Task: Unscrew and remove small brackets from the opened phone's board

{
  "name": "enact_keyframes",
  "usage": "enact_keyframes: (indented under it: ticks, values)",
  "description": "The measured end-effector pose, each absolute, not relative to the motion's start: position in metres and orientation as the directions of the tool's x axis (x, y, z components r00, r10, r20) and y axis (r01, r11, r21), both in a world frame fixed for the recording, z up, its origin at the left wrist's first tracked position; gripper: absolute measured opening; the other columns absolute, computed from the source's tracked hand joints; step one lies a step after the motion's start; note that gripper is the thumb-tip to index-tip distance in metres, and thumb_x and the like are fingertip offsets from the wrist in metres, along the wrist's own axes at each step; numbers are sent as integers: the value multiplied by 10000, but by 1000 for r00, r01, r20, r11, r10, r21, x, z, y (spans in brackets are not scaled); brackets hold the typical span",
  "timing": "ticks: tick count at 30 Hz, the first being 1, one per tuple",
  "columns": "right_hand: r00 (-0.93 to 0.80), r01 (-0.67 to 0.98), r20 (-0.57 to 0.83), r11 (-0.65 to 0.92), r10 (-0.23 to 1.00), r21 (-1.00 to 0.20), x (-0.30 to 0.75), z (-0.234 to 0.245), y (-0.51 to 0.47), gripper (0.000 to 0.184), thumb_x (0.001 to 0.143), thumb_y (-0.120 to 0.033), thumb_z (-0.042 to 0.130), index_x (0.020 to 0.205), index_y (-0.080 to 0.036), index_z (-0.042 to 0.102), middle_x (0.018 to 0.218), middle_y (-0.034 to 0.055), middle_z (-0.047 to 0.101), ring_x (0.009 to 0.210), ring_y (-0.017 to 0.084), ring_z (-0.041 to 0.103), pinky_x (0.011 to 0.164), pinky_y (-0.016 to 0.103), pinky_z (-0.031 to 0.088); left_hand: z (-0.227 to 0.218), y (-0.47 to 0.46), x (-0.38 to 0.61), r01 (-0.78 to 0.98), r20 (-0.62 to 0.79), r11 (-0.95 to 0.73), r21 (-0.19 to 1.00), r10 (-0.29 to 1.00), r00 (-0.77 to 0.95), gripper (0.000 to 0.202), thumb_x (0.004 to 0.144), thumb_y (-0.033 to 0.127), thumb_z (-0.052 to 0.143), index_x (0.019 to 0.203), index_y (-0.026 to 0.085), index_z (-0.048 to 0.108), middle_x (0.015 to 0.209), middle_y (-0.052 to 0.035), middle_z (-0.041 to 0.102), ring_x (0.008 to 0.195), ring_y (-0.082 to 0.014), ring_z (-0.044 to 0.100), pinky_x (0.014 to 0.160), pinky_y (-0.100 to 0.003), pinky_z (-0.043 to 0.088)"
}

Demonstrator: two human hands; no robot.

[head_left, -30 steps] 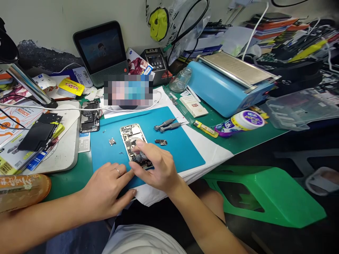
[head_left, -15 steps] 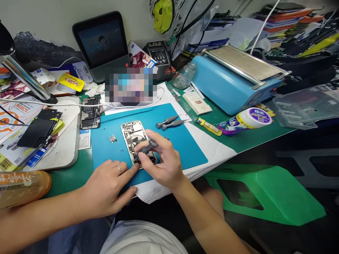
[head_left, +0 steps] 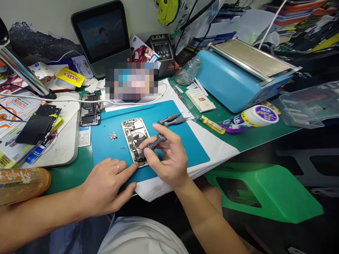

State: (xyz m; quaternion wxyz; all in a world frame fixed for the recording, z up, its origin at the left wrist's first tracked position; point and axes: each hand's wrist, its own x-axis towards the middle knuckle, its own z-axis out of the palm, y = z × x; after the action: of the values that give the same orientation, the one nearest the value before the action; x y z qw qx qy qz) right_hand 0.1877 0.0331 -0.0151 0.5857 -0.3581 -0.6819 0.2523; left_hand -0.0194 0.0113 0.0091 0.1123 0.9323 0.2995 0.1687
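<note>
My right hand (head_left: 169, 158) is pinching a slim grey metal screwdriver (head_left: 153, 144), tip on the opened silver smartphone (head_left: 134, 135); my left hand (head_left: 106, 185) is lying flat, fingers spread, fingertips (head_left: 135, 165) touching the phone's near edge.

Bright, even light, soft shadows; edges bend and blur at right.

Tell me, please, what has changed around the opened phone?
The right hand has raised its fingers off the phone and now holds a grey screwdriver tilted, tip at the phone's lower end. The left hand stays flat on the blue mat, fingertip at the phone's corner.
</note>
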Motion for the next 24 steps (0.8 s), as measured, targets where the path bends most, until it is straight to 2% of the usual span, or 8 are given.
enact_keyframes:
  ticks: [3, 5, 9, 11, 14, 20, 24]
  values:
    - [-58, 201, 617, 614, 785, -763, 188, -15, 33, 577, 937, -91, 585, 1469, -270, 449, 929, 11, 694, 704, 137, 692, 624, 268, 630, 10, 11, -19, 506, 266, -797, 329, 593, 760, 371, 997, 263, 498, 1322, 102, 577, 830, -43, 630, 690, -185, 561, 600, -347, 397]
    - [-59, 194, 617, 616, 785, -764, 188, -15, 33, 585, 931, -78, 587, 1468, -267, 450, 943, 14, 692, 731, 135, 701, 625, 256, 627, 12, 11, -20, 501, 276, -796, 339, 594, 756, 357, 982, 244, 520, 1312, 125, 589, 903, -62, 643, 737, -190, 559, 635, -349, 416]
    - [-62, 201, 615, 613, 786, -764, 188, -15, 33, 572, 931, -84, 588, 1460, -255, 455, 965, 29, 701, 769, 144, 712, 621, 255, 628, 14, 10, -21, 510, 282, -794, 330, 599, 749, 381, 945, 218, 570, 1320, 161, 602, 1262, -136, 622, 1014, -262, 562, 835, -423, 453]
    - [-59, 198, 614, 612, 787, -766, 187, -15, 33, 569, 932, -87, 586, 1460, -257, 457, 950, 24, 699, 748, 140, 704, 619, 258, 629, 13, 10, -21, 515, 273, -796, 319, 598, 754, 425, 941, 219, 581, 1362, 158, 581, 1361, -142, 590, 1151, -305, 522, 929, -463, 431]
    - [-50, 176, 618, 616, 784, -768, 187, -14, 33, 576, 933, -82, 582, 1465, -264, 456, 945, 17, 691, 734, 131, 697, 635, 264, 633, 11, 10, -22, 523, 252, -795, 307, 598, 761, 461, 950, 234, 579, 1402, 150, 554, 1398, -135, 588, 1219, -323, 483, 970, -475, 403]
    - [-38, 175, 610, 607, 791, -775, 188, -15, 32, 541, 940, -109, 584, 1446, -253, 456, 943, 25, 706, 786, 161, 717, 701, 319, 653, 10, 11, -22, 536, 225, -792, 293, 602, 766, 473, 962, 261, 564, 1418, 138, 535, 1398, -125, 618, 1210, -317, 492, 959, -469, 397]
    - [-20, 150, 630, 626, 776, -766, 187, -16, 33, 532, 939, -103, 585, 1435, -248, 459, 946, 24, 696, 794, 162, 715, 694, 320, 650, 10, 11, -21, 537, 221, -792, 290, 601, 768, 467, 967, 279, 562, 1413, 145, 537, 1391, -129, 626, 1209, -318, 504, 953, -466, 402]
